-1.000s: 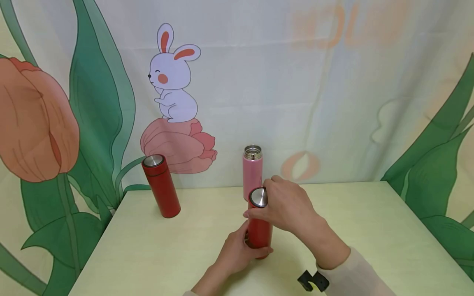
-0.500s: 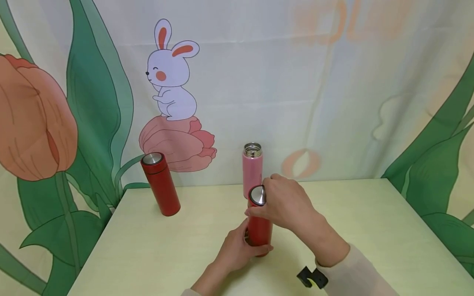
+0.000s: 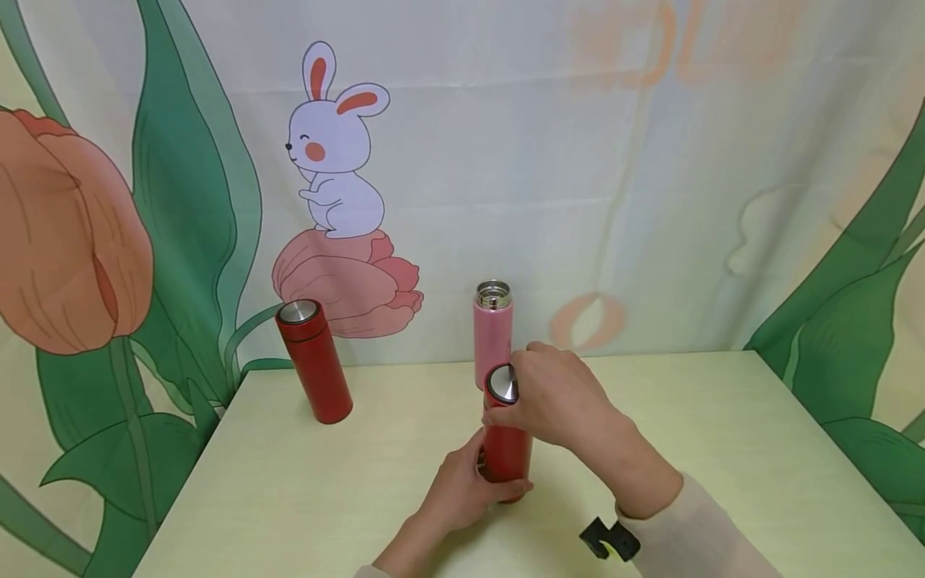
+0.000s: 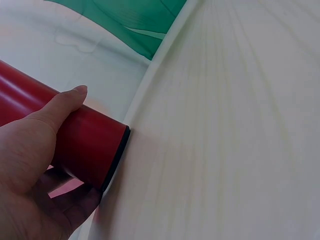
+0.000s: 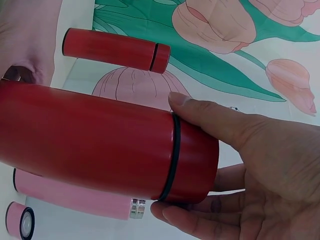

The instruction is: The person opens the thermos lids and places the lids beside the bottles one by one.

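Note:
A red thermos (image 3: 507, 453) with a steel-topped lid (image 3: 503, 384) stands upright on the table near its middle. My left hand (image 3: 458, 491) grips its lower body, thumb across the front, as the left wrist view also shows. Round the lid my right hand (image 3: 560, 393) curls its thumb and fingers. In the right wrist view a black ring (image 5: 172, 155) marks the seam between lid and body, and the lid sits on the body. Behind it stands a pink thermos (image 3: 493, 337) with its steel mouth bare. A loose pink lid (image 5: 20, 220) shows in the right wrist view.
Another red thermos (image 3: 315, 365), lid on, stands at the table's back left. A printed curtain (image 3: 462, 160) with a rabbit and tulips hangs behind the pale table (image 3: 289, 498). A black clip (image 3: 610, 539) is at the right sleeve.
My right thumb has shifted slightly on the lid. Both hands keep their hold on the red thermos, and the other bottles stay in place; the head view tilts a little.

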A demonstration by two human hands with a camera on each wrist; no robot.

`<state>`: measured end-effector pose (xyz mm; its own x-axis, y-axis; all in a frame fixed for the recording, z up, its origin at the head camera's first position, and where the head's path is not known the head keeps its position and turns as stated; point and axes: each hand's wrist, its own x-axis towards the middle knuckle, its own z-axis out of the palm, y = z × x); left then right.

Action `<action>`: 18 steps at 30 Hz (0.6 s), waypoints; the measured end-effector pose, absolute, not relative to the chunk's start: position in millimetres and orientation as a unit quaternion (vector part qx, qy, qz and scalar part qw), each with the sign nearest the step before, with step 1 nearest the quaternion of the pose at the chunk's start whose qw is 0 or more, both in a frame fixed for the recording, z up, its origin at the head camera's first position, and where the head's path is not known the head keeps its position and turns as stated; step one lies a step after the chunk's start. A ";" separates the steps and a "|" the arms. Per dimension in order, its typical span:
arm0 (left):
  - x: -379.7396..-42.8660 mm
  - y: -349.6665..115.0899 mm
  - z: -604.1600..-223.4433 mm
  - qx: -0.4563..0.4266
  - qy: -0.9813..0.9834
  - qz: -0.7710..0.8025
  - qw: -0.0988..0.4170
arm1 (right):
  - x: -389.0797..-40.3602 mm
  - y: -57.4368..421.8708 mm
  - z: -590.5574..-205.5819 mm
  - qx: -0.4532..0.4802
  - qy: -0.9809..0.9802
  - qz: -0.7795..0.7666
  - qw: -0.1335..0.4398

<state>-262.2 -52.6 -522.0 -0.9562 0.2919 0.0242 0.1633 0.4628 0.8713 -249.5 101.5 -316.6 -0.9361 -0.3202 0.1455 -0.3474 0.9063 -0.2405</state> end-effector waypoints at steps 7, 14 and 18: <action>-262.2 -52.0 -521.9 0.122 0.851 0.505 0.077 | -250.8 102.3 -315.6 0.187 -0.973 0.130 0.050; -263.2 -51.9 -522.6 0.124 0.850 0.506 0.077 | -251.1 104.2 -312.8 0.205 -0.971 0.112 0.043; -263.0 -52.4 -523.0 0.127 0.850 0.506 0.074 | -251.2 105.4 -310.9 0.219 -0.970 0.098 0.038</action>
